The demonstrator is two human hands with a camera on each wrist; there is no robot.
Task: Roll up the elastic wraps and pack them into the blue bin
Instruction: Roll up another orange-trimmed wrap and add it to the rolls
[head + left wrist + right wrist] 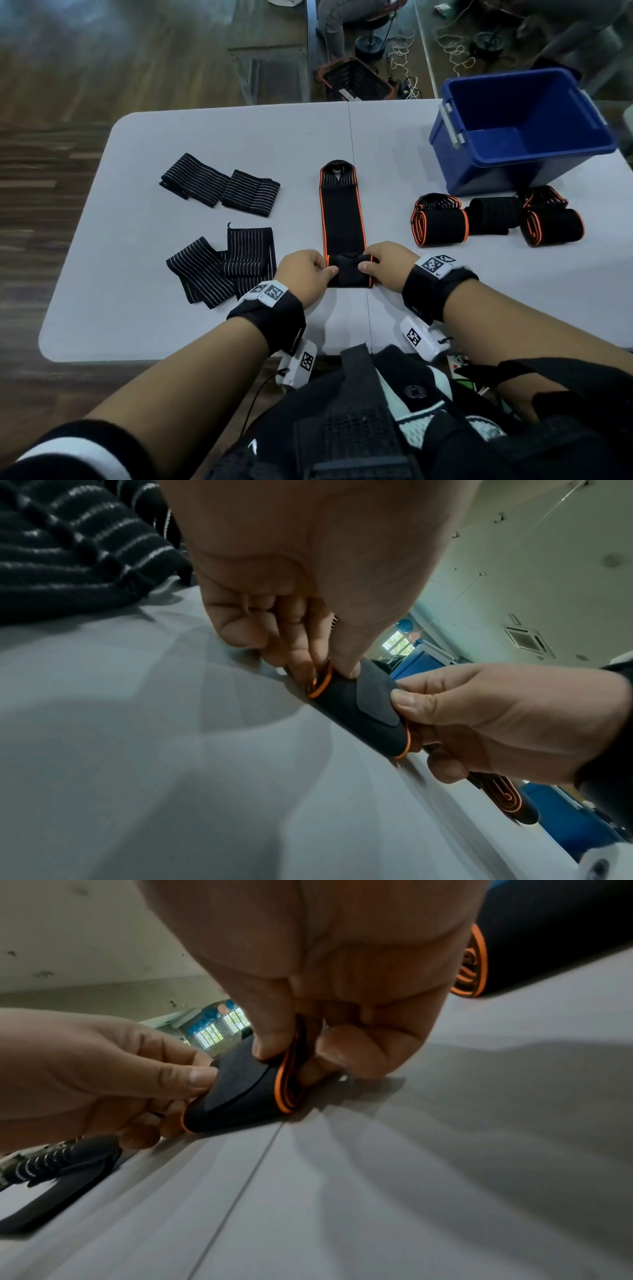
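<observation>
Left grip (306, 270) and right grip (387, 265) pinch the rolled end of orange-edged wrap (342, 219) near the surface's (137, 325) front edge; blue bin (520, 137) at back-right corner.

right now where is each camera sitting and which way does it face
Head: worn on the head, looking forward and down at the table, the blue bin and the orange-edged wrap; both forearms and hands show.
Left wrist: under the left hand, looking along its fingers at the wrap's rolled end; the right hand shows opposite.
Right wrist: under the right hand, facing the same roll; the left hand shows opposite.
Shared: all views show both hands pinching the roll.
</observation>
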